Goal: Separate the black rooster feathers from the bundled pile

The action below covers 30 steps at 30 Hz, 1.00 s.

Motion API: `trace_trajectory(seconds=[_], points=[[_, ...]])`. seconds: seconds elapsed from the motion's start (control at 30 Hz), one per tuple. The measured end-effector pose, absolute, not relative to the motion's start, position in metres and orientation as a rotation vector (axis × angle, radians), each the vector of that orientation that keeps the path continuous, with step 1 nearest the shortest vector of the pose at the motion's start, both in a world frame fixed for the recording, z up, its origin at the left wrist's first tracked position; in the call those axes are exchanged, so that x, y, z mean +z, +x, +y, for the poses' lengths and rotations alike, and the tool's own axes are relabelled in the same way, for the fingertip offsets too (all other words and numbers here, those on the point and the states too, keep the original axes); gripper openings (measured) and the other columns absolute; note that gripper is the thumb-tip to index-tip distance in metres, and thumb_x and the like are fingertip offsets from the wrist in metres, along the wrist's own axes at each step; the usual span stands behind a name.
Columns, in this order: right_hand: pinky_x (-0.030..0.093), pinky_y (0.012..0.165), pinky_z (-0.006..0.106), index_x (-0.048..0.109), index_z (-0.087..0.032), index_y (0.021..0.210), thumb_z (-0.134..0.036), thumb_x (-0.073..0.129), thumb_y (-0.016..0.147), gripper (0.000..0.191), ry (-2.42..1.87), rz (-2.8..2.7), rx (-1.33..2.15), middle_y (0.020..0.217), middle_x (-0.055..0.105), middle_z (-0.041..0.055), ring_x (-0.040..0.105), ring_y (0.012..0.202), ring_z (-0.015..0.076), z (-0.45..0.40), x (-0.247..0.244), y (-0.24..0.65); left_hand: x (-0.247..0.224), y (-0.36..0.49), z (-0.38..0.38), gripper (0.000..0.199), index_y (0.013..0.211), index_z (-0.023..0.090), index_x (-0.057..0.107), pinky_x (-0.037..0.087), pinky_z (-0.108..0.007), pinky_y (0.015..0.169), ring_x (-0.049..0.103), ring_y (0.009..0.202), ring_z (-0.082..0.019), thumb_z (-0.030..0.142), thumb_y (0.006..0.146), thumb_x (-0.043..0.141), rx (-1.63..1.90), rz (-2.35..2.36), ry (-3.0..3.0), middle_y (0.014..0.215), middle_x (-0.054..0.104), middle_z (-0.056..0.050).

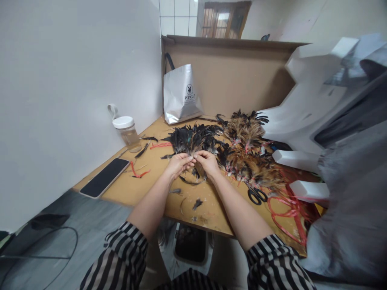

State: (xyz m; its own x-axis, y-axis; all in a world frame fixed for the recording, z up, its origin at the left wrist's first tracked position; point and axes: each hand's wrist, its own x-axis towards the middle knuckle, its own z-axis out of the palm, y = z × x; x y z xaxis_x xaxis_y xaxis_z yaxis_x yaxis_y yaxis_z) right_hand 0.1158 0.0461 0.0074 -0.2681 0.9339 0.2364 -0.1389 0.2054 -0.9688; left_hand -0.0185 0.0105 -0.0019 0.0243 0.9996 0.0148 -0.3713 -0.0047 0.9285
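Head view: the dark feather bundle [193, 139] fans out beyond the two-handed grip [194, 157], fingertips pinching its base.

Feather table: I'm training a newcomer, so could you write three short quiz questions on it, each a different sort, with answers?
1. Which lies nearest the scissors: (a) the phone, (b) the silver bag, or (c) red strips?
2. True or false: the fingers of the left hand and right hand meet at the near edge of the dark feathers.
3. Fill in: the jar has a lid coloured ____.

Key: 1 c; 2 true; 3 white.
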Motion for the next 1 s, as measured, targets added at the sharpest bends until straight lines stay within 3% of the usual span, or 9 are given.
trace_trajectory(seconds=[0.3,0.5,0.7,0.8,0.87,1.0], points=[[0.037,0.054,0.022,0.061,-0.015,0.069,-0.037,0.066,0.059,0.024,-0.800,-1.446,1.305,0.060,0.058,-0.0011,0.047,0.052,0.0089,0.044,0.011,0.116,-0.001,-0.018,0.010,0.019,0.068,0.011,0.062,0.034,-0.015,0.038,0.048,0.041,-0.004,0.028,0.064,0.066,1.336,1.078,1.079,0.054,0.060,-0.002],[0.037,0.054,0.022,0.060,-0.015,0.062,-0.036,0.066,0.057,0.023,-0.798,-1.445,1.271,0.059,0.058,-0.0009,0.047,0.053,0.0094,0.044,0.010,0.113,0.001,-0.017,0.009,0.023,0.071,0.011,0.062,0.031,-0.015,0.038,0.049,0.041,-0.005,0.032,0.064,0.065,1.284,1.134,1.144,0.057,0.062,-0.004],[0.034,0.049,0.021,0.061,-0.015,0.068,-0.038,0.065,0.057,0.026,-0.843,-1.534,1.378,0.052,0.053,-0.0037,0.041,0.046,0.0069,0.048,0.016,0.123,0.003,-0.015,0.006,0.022,0.070,0.011,0.063,0.034,-0.016,0.040,0.050,0.042,-0.006,0.031,0.064,0.066,1.281,1.110,1.130,0.056,0.062,-0.005],[0.034,0.048,0.021,0.064,-0.014,0.072,-0.036,0.062,0.060,0.025,-0.981,-1.784,1.230,0.052,0.054,-0.0030,0.042,0.046,0.0072,0.061,0.017,0.142,0.003,-0.017,0.006,0.024,0.070,0.011,0.063,0.030,-0.016,0.036,0.049,0.040,-0.006,0.034,0.064,0.065,1.288,1.128,1.118,0.055,0.061,-0.005],[0.034,0.050,0.021,0.066,-0.014,0.065,-0.031,0.061,0.060,0.019,-1.112,-1.965,1.020,0.053,0.056,-0.0013,0.045,0.049,0.0084,0.071,0.016,0.156,0.003,-0.019,0.007,0.025,0.071,0.011,0.063,0.027,-0.016,0.034,0.047,0.039,-0.005,0.036,0.065,0.064,1.315,1.139,1.074,0.057,0.062,-0.005],[0.034,0.050,0.020,0.066,-0.014,0.058,-0.024,0.060,0.058,0.011,-1.395,-2.233,0.758,0.053,0.059,0.0007,0.049,0.052,0.0102,0.079,0.019,0.175,0.003,-0.022,0.011,0.023,0.068,0.011,0.061,0.032,-0.016,0.038,0.047,0.040,-0.005,0.033,0.064,0.066,1.410,1.127,0.998,0.058,0.063,-0.005]])
